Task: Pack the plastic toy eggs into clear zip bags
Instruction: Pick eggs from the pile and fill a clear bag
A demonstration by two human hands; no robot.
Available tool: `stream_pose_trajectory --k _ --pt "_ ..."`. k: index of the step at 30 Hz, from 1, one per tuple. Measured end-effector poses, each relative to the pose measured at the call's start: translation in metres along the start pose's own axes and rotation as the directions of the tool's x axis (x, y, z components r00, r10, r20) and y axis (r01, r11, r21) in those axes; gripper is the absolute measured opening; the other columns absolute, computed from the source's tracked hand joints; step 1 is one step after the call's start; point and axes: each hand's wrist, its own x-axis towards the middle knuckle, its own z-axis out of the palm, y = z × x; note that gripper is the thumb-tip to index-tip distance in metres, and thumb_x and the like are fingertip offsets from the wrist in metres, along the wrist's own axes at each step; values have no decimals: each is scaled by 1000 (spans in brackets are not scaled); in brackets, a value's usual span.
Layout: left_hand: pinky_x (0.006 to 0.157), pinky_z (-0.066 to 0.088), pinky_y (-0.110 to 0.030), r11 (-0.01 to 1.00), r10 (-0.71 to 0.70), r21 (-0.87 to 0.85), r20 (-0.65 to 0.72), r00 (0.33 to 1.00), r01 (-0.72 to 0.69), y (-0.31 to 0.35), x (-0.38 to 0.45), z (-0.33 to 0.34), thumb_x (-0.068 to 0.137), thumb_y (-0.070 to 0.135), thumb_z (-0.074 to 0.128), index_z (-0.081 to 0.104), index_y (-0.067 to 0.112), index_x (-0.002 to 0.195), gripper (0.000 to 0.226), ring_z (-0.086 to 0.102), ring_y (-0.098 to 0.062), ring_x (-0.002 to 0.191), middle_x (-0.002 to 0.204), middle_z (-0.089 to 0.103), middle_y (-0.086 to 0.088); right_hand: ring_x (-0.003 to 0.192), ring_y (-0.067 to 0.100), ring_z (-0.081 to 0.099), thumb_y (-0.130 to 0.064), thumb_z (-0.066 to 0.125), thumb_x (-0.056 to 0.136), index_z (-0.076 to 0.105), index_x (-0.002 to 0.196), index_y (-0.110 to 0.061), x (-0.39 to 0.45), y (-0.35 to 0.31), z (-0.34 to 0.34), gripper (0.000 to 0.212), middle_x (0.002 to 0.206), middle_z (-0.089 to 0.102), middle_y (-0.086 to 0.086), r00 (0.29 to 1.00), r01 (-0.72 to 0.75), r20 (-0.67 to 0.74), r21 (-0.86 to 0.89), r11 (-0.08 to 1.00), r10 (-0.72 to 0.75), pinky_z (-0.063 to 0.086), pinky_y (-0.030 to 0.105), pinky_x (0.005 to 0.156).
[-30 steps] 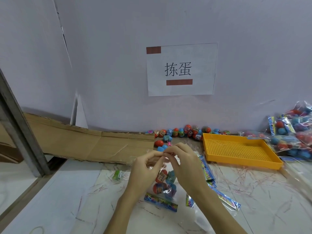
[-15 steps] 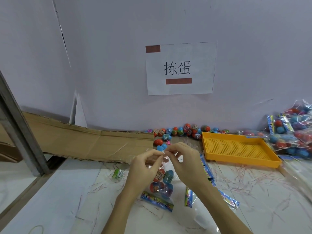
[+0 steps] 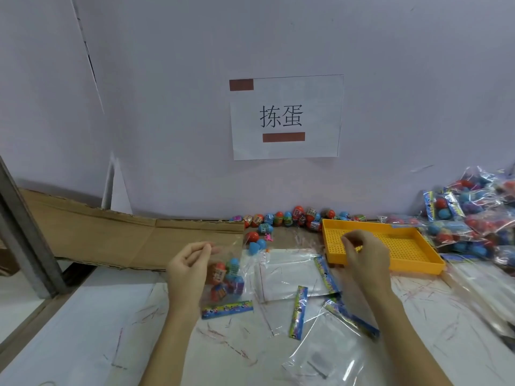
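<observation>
Nearest me, empty clear zip bags (image 3: 292,274) with printed header strips are lying scattered on the white table (image 3: 83,330). Just beyond, my left hand (image 3: 189,271) is pinching the top corner of a filled zip bag (image 3: 227,277), letting it hang with its coloured toy eggs showing and its header strip at the bottom. To the right, my right hand (image 3: 365,254) is hovering over the near left corner of the yellow tray (image 3: 412,246), fingers curled; whether they are gripping anything, I cannot tell. Farther off, loose toy eggs (image 3: 289,217) are lining the wall's foot, packed bags (image 3: 473,218) are piling at far right, and flattened cardboard (image 3: 125,238) is lying at left.
</observation>
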Motion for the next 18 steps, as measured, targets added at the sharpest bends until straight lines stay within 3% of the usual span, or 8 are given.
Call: stream_pose_trajectory --k 4,8,11,13,15,18 --pt "82 61 -45 999 -28 -16 31 999 29 -3 1 2 100 18 64 75 19 101 11 76 -16 95 95 80 2 110 36 56 -22 76 91 80 100 -8 8 28 -7 17 108 71 17 989 -148 -21 -190 971 147 45 45 91" --pt "80 61 -41 998 13 52 79 997 -18 -8 1 6 99 17 67 75 19 100 9 76 -11 91 92 80 3 118 35 53 -21 68 97 79 106 -8 18 36 -13 20 112 74 12 967 -220 52 -312 924 248 33 41 101" --pt "79 61 -39 998 -7 64 111 994 0 -9 1 7 98 17 67 76 19 100 9 76 -11 92 92 80 4 117 34 57 -20 65 99 77 111 -7 25 39 -23 22 114 74 12 949 -271 66 -326 906 308 36 43 106" --pt "82 62 -42 997 -20 73 127 992 11 -8 2 7 99 17 67 76 19 101 9 76 -11 93 92 80 4 110 34 62 -21 69 96 78 109 -4 25 35 -30 23 113 74 16 955 -288 -11 -267 920 296 46 49 103" --pt "84 62 -45 997 -24 82 140 990 13 -7 1 8 99 18 67 75 19 101 8 75 -14 96 93 80 4 99 30 66 -21 73 94 78 108 -3 23 30 -36 24 110 75 18 955 -297 -79 -179 938 287 55 45 92" --pt "84 62 -44 995 -18 97 136 991 4 -3 -2 10 99 18 68 75 19 101 8 74 -16 98 92 80 6 90 24 64 -18 73 94 77 109 -5 21 27 -41 21 109 74 17 948 -313 4 -157 937 317 56 39 81"
